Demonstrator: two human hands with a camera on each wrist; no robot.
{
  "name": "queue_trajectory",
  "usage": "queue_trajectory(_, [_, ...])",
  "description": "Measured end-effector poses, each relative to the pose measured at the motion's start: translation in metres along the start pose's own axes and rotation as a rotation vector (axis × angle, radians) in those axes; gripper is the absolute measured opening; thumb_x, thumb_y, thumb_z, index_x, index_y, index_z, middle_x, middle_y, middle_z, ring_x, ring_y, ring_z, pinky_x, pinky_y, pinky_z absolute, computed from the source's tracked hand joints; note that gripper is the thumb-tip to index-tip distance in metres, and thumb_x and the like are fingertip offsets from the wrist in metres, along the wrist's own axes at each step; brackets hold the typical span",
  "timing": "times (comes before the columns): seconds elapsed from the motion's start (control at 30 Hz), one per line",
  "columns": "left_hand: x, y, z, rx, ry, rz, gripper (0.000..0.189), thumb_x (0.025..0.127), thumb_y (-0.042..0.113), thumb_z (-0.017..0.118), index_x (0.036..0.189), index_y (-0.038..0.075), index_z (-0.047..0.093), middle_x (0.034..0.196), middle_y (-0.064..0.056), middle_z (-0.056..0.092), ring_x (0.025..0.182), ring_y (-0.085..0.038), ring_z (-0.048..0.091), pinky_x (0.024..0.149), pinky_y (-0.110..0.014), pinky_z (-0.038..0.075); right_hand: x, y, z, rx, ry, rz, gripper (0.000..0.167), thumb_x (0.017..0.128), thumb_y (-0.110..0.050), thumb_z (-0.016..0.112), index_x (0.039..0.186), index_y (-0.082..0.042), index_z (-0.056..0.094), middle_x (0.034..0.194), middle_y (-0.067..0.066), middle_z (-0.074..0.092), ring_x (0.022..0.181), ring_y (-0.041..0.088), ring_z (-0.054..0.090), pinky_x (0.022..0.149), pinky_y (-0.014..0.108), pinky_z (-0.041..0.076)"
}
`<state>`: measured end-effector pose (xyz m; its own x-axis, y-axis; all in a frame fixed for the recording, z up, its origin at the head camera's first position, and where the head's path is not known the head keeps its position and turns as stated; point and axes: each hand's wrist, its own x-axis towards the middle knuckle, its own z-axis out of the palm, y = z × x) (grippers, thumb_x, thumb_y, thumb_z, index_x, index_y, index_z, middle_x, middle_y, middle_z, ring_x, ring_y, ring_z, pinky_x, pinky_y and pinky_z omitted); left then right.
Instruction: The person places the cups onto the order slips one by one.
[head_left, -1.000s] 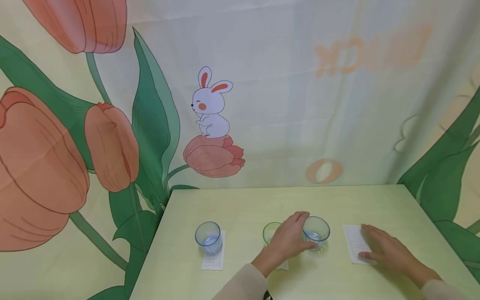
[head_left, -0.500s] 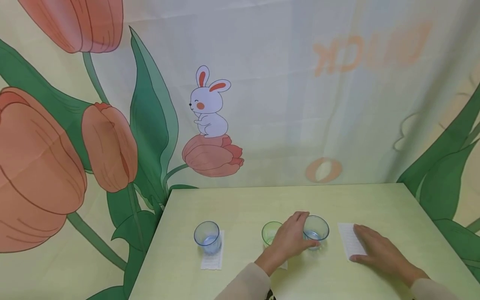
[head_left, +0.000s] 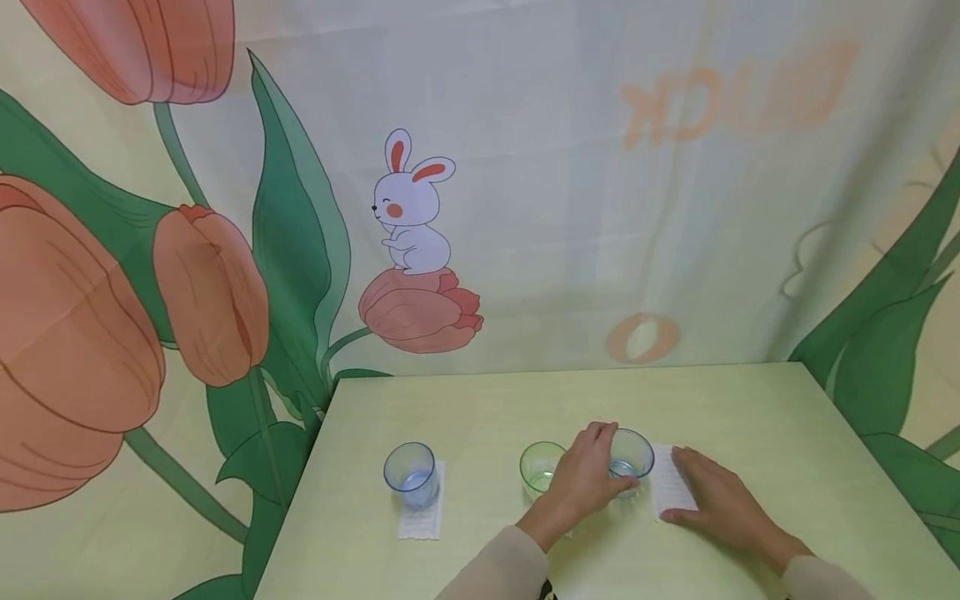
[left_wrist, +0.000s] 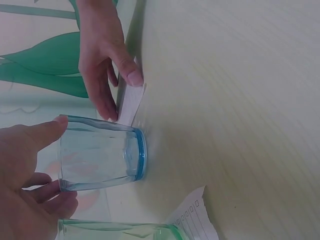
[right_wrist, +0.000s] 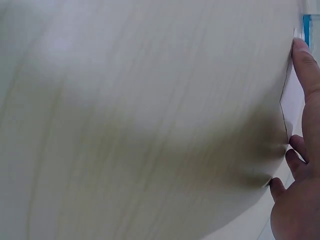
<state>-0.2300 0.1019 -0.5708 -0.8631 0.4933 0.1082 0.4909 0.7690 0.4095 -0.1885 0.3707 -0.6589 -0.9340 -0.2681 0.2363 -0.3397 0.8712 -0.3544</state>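
With thumb and fingers on opposite sides of its rim, my left hand (head_left: 581, 475) grips a clear blue drinking glass (head_left: 632, 452). In the left wrist view that glass (left_wrist: 97, 152) is upright, its base at the tabletop. My right hand (head_left: 723, 500) lies on a lined white paper slip (head_left: 667, 487) just right of the glass, fingers extended and thumb at the near edge. The right wrist view catches the thumb (right_wrist: 306, 67) on the paper's edge. A green glass (head_left: 538, 468), partly hidden by my left hand, stands to the left over another slip (left_wrist: 195, 215).
Farther left, a second blue glass (head_left: 412, 477) stands on its own paper slip (head_left: 420, 523). All of it rests on a pale wood-grain table (head_left: 465, 408). Behind the table's far edge hangs a curtain (head_left: 547, 208) printed with tulips and a rabbit.
My right hand has slid the paper slip leftward until it lies close beside the held blue glass. My left hand keeps its grip there. The head view has shifted slightly.
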Motion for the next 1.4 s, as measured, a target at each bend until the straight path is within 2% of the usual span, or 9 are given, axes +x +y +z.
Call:
queue_trajectory(0.13, [0.0, 0.001, 0.0, -0.002, -0.003, -0.008, 0.087, 0.089, 0.054, 0.083, 0.158, 0.014, 0.047, 0.152, 0.002, 0.053, 0.139, -0.013, 0.053, 0.107, -0.026, 0.05, 0.003, -0.004, 0.0, 0.012, -0.015, 0.017, 0.11, 0.08, -0.066, 0.084, 0.151, 0.01, 0.048, 0.152, 0.031, 0.051, 0.139, 0.053, 0.048, 0.108, 0.07, 0.041])
queue_trajectory(0.3, [0.0, 0.0, 0.003, -0.009, -0.005, -0.012, 0.087, 0.089, 0.054, 0.083, 0.157, 0.014, 0.048, 0.152, 0.002, 0.054, 0.138, -0.013, 0.054, 0.108, -0.027, 0.05, 0.001, 0.005, -0.008, 0.036, -0.059, 0.034, 0.105, 0.085, -0.061, 0.083, 0.154, 0.009, 0.046, 0.156, 0.03, 0.048, 0.142, 0.052, 0.045, 0.112, 0.069, 0.038])
queue_trajectory(0.6, [0.0, -0.001, 0.007, 0.009, 0.001, -0.005, 0.087, 0.088, 0.055, 0.083, 0.157, 0.014, 0.048, 0.152, 0.004, 0.054, 0.136, -0.011, 0.055, 0.106, -0.025, 0.05, -0.005, 0.018, -0.02, 0.047, -0.098, -0.031, 0.104, 0.079, -0.059, 0.087, 0.152, 0.006, 0.051, 0.153, 0.025, 0.053, 0.138, 0.048, 0.051, 0.11, 0.065, 0.04])
queue_trajectory(0.87, [-0.001, -0.001, 0.006, 0.012, 0.001, -0.009, 0.086, 0.089, 0.054, 0.083, 0.156, 0.014, 0.049, 0.151, 0.003, 0.055, 0.135, -0.01, 0.056, 0.105, -0.024, 0.05, 0.001, 0.017, -0.021, 0.062, -0.151, -0.007, 0.103, 0.078, -0.056, 0.09, 0.153, 0.003, 0.051, 0.153, 0.023, 0.054, 0.138, 0.051, 0.048, 0.108, 0.071, 0.04])
queue_trajectory(1.1, [-0.001, -0.003, 0.007, 0.006, 0.001, -0.009, 0.087, 0.087, 0.053, 0.086, 0.155, 0.013, 0.05, 0.15, 0.002, 0.056, 0.134, -0.011, 0.057, 0.105, -0.024, 0.051, 0.0, 0.014, -0.015, 0.064, -0.149, 0.013, 0.1, 0.079, -0.053, 0.091, 0.152, 0.003, 0.052, 0.153, 0.023, 0.055, 0.138, 0.054, 0.047, 0.106, 0.074, 0.04])
queue_trajectory(1.4, [0.0, -0.004, 0.001, -0.005, 0.024, -0.005, 0.087, 0.085, 0.056, 0.086, 0.154, 0.015, 0.052, 0.143, 0.003, 0.058, 0.125, -0.01, 0.061, 0.099, -0.024, 0.054, 0.004, 0.009, -0.02, 0.078, -0.138, 0.023, 0.101, 0.079, -0.055, 0.089, 0.152, 0.005, 0.051, 0.155, 0.026, 0.051, 0.143, 0.054, 0.042, 0.107, 0.074, 0.04])
